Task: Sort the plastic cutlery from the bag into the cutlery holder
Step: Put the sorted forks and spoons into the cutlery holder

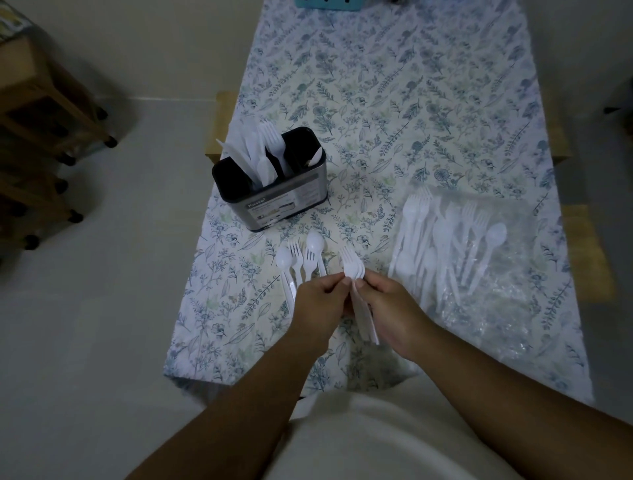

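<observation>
A black and steel cutlery holder (274,205) stands on the table's left side, with white plastic knives and forks sticking out of its compartments. Just in front of it lie a few loose white spoons and forks (301,258). A small stack of white forks (352,267) is held between both hands: my right hand (394,305) grips the handles and my left hand (318,301) pinches the stack near the heads. To the right, a clear plastic bag (496,284) lies flat, with several white spoons and forks (442,236) on it.
A floral tablecloth (394,120) covers the narrow table. A teal object (329,3) sits at the far end. A wooden cart on wheels (44,137) stands on the floor to the left. My white shirt fills the bottom of the view.
</observation>
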Demonstrator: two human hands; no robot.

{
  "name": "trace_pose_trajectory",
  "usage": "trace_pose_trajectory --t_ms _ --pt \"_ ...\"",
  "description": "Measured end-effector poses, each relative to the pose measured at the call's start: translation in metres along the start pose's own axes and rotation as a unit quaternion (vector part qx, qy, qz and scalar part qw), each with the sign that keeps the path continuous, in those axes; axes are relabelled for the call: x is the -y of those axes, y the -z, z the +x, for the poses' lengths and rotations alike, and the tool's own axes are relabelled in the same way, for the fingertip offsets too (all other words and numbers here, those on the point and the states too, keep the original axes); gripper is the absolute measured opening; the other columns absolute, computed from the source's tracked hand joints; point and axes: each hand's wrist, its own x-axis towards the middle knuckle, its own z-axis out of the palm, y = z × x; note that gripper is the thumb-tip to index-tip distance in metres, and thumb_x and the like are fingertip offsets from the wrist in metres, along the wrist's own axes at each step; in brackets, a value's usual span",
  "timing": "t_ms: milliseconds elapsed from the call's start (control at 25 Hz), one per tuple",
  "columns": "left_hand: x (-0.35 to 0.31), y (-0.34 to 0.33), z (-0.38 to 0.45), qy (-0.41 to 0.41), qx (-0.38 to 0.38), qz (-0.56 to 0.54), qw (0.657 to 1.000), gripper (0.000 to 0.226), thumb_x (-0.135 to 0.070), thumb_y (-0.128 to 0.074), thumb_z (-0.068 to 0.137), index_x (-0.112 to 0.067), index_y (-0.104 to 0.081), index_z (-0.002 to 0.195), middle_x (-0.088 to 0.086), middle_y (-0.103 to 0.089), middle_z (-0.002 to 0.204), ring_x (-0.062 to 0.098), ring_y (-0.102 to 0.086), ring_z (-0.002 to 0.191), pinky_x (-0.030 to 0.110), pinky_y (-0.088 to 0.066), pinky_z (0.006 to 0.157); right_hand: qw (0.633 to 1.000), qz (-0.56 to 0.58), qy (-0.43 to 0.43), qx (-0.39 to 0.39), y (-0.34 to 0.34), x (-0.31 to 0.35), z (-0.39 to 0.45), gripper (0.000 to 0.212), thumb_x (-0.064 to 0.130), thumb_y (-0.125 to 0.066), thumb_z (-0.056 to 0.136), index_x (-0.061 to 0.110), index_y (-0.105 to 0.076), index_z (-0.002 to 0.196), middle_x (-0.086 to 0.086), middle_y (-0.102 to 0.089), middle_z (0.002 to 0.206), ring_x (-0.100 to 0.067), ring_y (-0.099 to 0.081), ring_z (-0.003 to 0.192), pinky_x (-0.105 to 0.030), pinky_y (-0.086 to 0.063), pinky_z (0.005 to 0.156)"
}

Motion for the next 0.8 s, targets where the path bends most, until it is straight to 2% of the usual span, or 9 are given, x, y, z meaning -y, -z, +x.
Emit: trace_pose_trajectory --t_ms 80,160,240,360,440,560,720,800 --pt "-0.001 0.006 -0.002 -0.056 -0.015 0.126 0.99 0.025 -0.012 -0.06 0.099 -0.025 -0.08 0.092 0.0 -0.079 0.082 0.016 -0.075 0.077 0.026 -0.06 0.07 1.0 0.009 0.005 0.013 -0.001 -0.002 0.001 0.034 0.005 -0.046 0.106 0.021 -0.072 0.122 -0.006 -0.076 0.118 -0.02 -0.072 0.112 -0.038 -0.055 0.097" --pt "0.001 0.014 -0.005 -0.131 -0.023 0.304 0.943 0.02 -0.019 -0.06 0.098 -0.02 -0.081 0.096 -0.001 -0.077 0.082 0.013 -0.071 0.074 0.022 -0.054 0.068 1.0 0.016 0.001 0.019 -0.001 -0.007 0.002 0.037 0.0 -0.05 0.103 0.014 -0.065 0.134 -0.01 -0.075 0.121 -0.024 -0.071 0.114 -0.041 -0.055 0.1" --pt "0.001 0.025 -0.006 -0.174 -0.059 0.388 0.903 0.015 -0.02 -0.064 0.094 -0.016 -0.079 0.095 -0.001 -0.075 0.081 0.011 -0.067 0.071 0.021 -0.051 0.065 1.0 0.003 -0.014 0.008 -0.005 -0.01 0.004 0.043 -0.001 -0.057 0.099 0.015 -0.061 0.139 -0.009 -0.077 0.116 -0.026 -0.073 0.109 -0.044 -0.055 0.1" --pt "-0.001 0.044 0.004 -0.155 -0.155 0.393 0.893 0.013 -0.023 -0.068 0.092 -0.013 -0.07 0.1 -0.001 -0.069 0.088 0.013 -0.064 0.077 0.027 -0.055 0.068 0.999 -0.031 -0.025 -0.032 -0.014 -0.007 0.002 0.043 -0.001 -0.06 0.098 0.02 -0.062 0.135 0.0 -0.081 0.099 -0.021 -0.077 0.095 -0.037 -0.061 0.086" --pt "-0.002 0.049 0.014 -0.127 -0.157 0.422 0.884 0.019 -0.027 -0.069 0.091 -0.013 -0.066 0.104 0.0 -0.068 0.091 0.016 -0.065 0.082 0.033 -0.058 0.073 0.998 -0.039 -0.03 -0.042 -0.017 -0.003 0.002 0.047 0.002 -0.062 0.097 0.021 -0.057 0.14 0.001 -0.08 0.098 -0.018 -0.078 0.092 -0.035 -0.062 0.082" --pt "-0.009 0.047 0.019 -0.101 -0.134 0.47 0.867 0.013 -0.024 -0.071 0.087 -0.015 -0.067 0.095 0.0 -0.07 0.085 0.017 -0.067 0.075 0.034 -0.061 0.069 0.996 -0.056 -0.037 -0.052 -0.019 0.002 0.001 0.053 0.007 -0.064 0.096 0.02 -0.051 0.146 -0.002 -0.08 0.102 -0.016 -0.078 0.091 -0.031 -0.061 0.071" --pt "-0.007 0.052 0.006 -0.079 -0.139 0.375 0.913 0.021 -0.021 -0.075 0.084 -0.014 -0.07 0.103 -0.002 -0.071 0.083 0.01 -0.069 0.067 0.025 -0.059 0.06 0.996 -0.051 -0.037 -0.061 -0.018 0.006 0.002 0.054 0.008 -0.066 0.096 0.02 -0.049 0.146 -0.003 -0.08 0.102 -0.016 -0.078 0.089 -0.032 -0.06 0.066" --pt "0.0 0.051 -0.002 -0.078 -0.134 0.355 0.922 0.024 -0.023 -0.075 0.085 -0.014 -0.069 0.106 -0.006 -0.069 0.081 0.005 -0.066 0.066 0.018 -0.054 0.055 0.996 -0.055 -0.04 -0.057 -0.021 0.006 0.004 0.054 0.008 -0.068 0.095 0.021 -0.051 0.144 -0.003 -0.08 0.103 -0.015 -0.078 0.088 -0.031 -0.06 0.067"
